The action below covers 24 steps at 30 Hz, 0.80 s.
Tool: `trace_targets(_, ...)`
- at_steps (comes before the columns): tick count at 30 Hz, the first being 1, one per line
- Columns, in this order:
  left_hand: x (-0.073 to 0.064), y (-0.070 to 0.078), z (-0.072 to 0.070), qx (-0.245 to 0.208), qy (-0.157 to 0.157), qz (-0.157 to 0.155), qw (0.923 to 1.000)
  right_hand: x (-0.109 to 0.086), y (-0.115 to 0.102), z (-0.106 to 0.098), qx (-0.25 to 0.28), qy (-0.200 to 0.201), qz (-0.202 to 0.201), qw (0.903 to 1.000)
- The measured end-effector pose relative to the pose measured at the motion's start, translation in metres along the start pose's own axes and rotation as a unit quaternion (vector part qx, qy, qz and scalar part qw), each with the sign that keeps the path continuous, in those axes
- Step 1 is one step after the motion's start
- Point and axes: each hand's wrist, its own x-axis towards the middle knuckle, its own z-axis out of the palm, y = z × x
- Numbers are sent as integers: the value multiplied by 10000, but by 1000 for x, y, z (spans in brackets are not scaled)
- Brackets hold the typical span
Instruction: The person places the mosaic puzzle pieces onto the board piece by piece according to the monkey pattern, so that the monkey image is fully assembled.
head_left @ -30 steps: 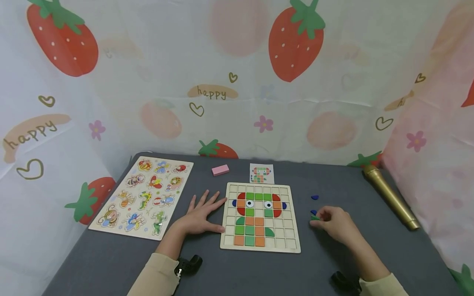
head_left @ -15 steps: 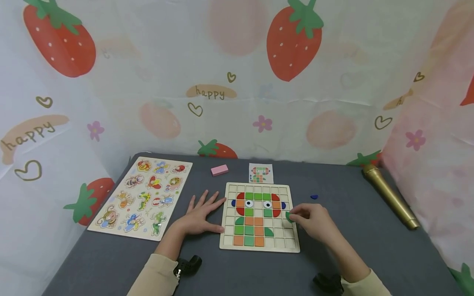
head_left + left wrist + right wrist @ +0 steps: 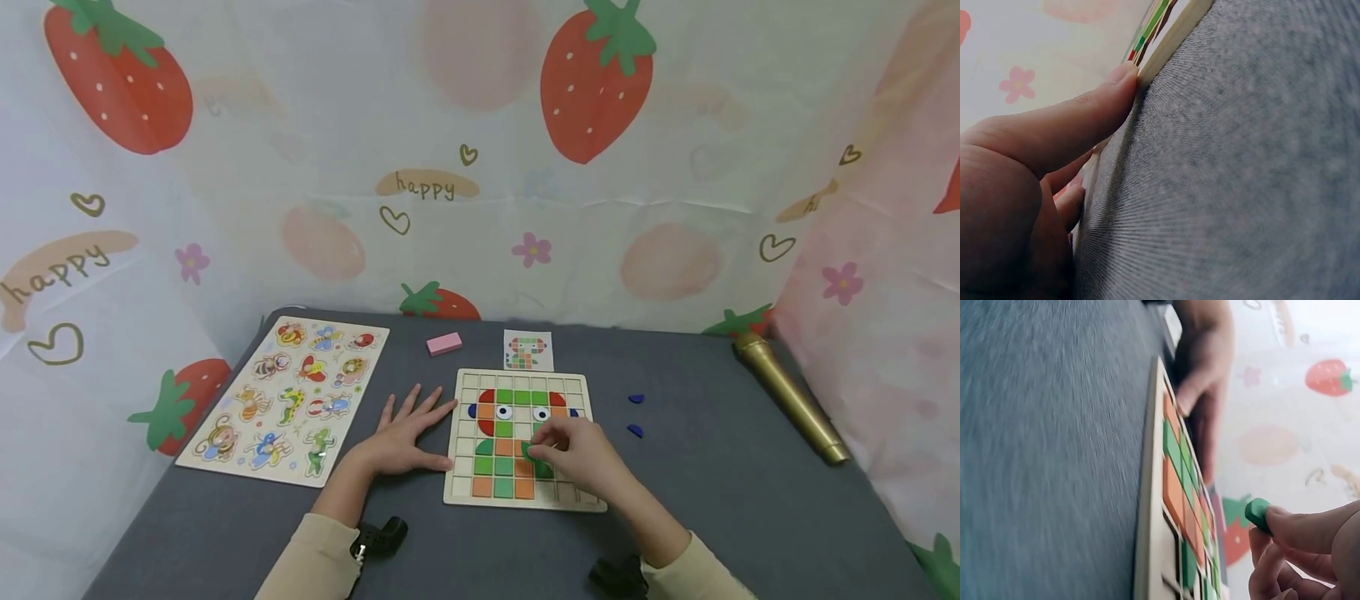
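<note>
A wooden grid board (image 3: 465,492) lies at the middle of the table, partly filled with orange, green, red and blue pieces and two eye tiles. My right hand (image 3: 581,454) is over the board's right half, pinching a small green piece (image 3: 1258,514) between thumb and fingers. In the right wrist view that piece is held off the board. My left hand (image 3: 397,446) rests beside the board with fingers spread, and its thumb (image 3: 1124,81) touches the board's left edge. Part of the pattern is hidden under my right hand.
Two blue pieces (image 3: 636,431) lie right of the board. A small pattern card (image 3: 528,350) is behind it, with a pink block (image 3: 444,344) to the card's left. An insect picture board (image 3: 288,400) lies at left, a gold cylinder (image 3: 791,400) at far right.
My right hand has picked up the green piece from beside the blue pieces and carried it left over the board. The left hand stays where it was.
</note>
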Motion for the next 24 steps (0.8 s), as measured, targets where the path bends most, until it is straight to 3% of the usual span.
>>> trace_targets(9, 0, -2, 0, -32, 18, -38, 10000, 9, -18, 31, 246, -552, -428, 9973)
trace_targets(16, 0, 1, -2, -68, 36, 59, 10000, 19, -28, 56, -100, -648, -731, 9952)
trace_targets(24, 0, 0, -1, -36, 20, 42, 10000, 24, -38, 73, -557, -833, -708, 9924)
